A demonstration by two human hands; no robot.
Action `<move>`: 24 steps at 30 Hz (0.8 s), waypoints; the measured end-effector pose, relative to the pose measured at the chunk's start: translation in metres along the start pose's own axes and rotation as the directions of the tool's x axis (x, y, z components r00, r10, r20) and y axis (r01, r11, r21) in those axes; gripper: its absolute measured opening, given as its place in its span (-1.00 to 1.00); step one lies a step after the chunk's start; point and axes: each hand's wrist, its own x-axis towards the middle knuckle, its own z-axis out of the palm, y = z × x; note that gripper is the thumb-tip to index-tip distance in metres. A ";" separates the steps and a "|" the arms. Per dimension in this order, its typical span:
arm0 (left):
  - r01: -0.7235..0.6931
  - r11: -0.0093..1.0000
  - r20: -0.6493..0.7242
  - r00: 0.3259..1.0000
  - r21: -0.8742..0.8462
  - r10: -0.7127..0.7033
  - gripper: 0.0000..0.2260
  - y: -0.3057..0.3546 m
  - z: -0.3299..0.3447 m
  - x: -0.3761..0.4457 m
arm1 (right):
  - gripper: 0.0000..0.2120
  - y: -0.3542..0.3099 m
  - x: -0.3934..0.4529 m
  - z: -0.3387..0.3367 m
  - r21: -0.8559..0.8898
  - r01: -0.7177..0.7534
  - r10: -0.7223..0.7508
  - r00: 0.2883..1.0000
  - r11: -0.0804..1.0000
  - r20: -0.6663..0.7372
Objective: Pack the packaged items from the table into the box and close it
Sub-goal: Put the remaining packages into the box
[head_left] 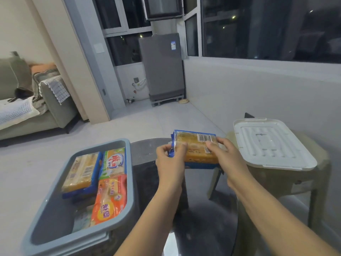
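Blue-edged packet of yellow soap bars held in both hands above the dark round table.
Grey plastic box at the table's left edge holds three packets; left hand pinches the packet's left end, right hand grips its right end; white plastic lid lies on a beige stool.

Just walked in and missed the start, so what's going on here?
A person is packing packaged items into a grey box. Both hands, left and right, hold a blue-and-yellow pack over the dark table. Several packs already lie in the box; its white lid rests on a stool, still off.
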 end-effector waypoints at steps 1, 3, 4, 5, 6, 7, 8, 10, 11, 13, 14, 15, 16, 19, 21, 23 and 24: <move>-0.025 0.999 0.006 1.000 -0.020 0.026 -0.71 0.008 -0.006 -0.006 | -0.72 -0.005 -0.007 0.005 0.037 0.010 -0.011 1.000 0.999 0.019; -0.082 0.995 -0.004 0.997 -0.060 0.082 -0.73 0.024 -0.023 -0.017 | -0.72 -0.014 -0.021 0.016 0.102 0.017 -0.025 0.997 0.995 0.074; -0.104 0.992 -0.016 0.995 -0.075 0.103 -0.72 0.031 -0.033 -0.023 | -0.73 -0.018 -0.027 0.023 0.132 0.016 -0.030 0.994 0.991 0.107; -0.120 0.989 -0.024 0.993 -0.088 0.118 -0.70 0.037 -0.043 -0.028 | -0.74 -0.022 -0.034 0.029 0.153 0.013 -0.035 0.989 0.988 0.141; -0.130 0.987 -0.027 0.991 -0.099 0.128 -0.66 0.042 -0.054 -0.033 | -0.75 -0.026 -0.040 0.037 0.171 0.012 -0.043 0.984 0.985 0.176; -0.138 0.985 -0.031 0.990 -0.105 0.136 -0.63 0.047 -0.065 -0.037 | -0.78 -0.030 -0.046 0.044 0.188 0.011 -0.052 0.976 0.982 0.210; -0.148 0.983 -0.039 0.989 -0.107 0.144 -0.58 0.050 -0.076 -0.042 | -0.80 -0.033 -0.052 0.053 0.205 0.009 -0.061 0.967 0.979 0.246; -0.177 0.979 -0.072 0.983 -0.101 0.171 -0.55 0.058 -0.099 -0.048 | -0.79 -0.037 -0.063 0.071 0.229 -0.004 -0.073 0.942 0.974 0.329; -0.191 0.978 -0.097 0.978 -0.089 0.182 -0.55 0.061 -0.111 -0.051 | -0.77 -0.039 -0.068 0.080 0.239 -0.013 -0.078 0.927 0.971 0.367; -0.205 0.978 -0.144 0.970 -0.046 0.196 -0.55 0.067 -0.133 -0.054 | -0.71 -0.041 -0.076 0.098 0.237 -0.010 -0.098 0.893 0.971 0.440; -0.204 0.979 -0.162 0.967 -0.029 0.196 -0.55 0.069 -0.144 -0.055 | -0.65 -0.044 -0.080 0.106 0.229 0.001 -0.113 0.871 0.974 0.477; -0.199 0.980 -0.179 0.965 -0.013 0.194 -0.57 0.071 -0.154 -0.057 | -0.61 -0.046 -0.083 0.115 0.219 0.013 -0.127 0.848 0.976 0.514; -0.196 0.981 -0.196 0.962 0.000 0.192 -0.59 0.072 -0.163 -0.058 | -0.60 -0.049 -0.086 0.123 0.210 0.026 -0.139 0.825 0.977 0.548; -0.181 0.983 -0.241 0.954 0.015 0.179 -0.60 0.075 -0.190 -0.062 | -0.58 -0.056 -0.090 0.150 0.190 0.033 -0.145 0.773 0.981 0.617; -0.178 0.983 -0.266 0.947 0.037 0.182 -0.60 0.073 -0.207 -0.062 | -0.49 -0.058 -0.091 0.166 0.169 0.008 -0.116 0.756 0.986 0.644; -0.162 0.981 -0.295 0.937 0.106 0.187 -0.66 0.071 -0.222 -0.063 | -0.39 -0.058 -0.090 0.179 0.153 -0.034 -0.080 0.728 0.988 0.681; -0.145 0.978 -0.310 0.933 0.147 0.185 -0.70 0.070 -0.229 -0.064 | -0.38 -0.058 -0.088 0.185 0.145 -0.062 -0.057 0.713 0.988 0.699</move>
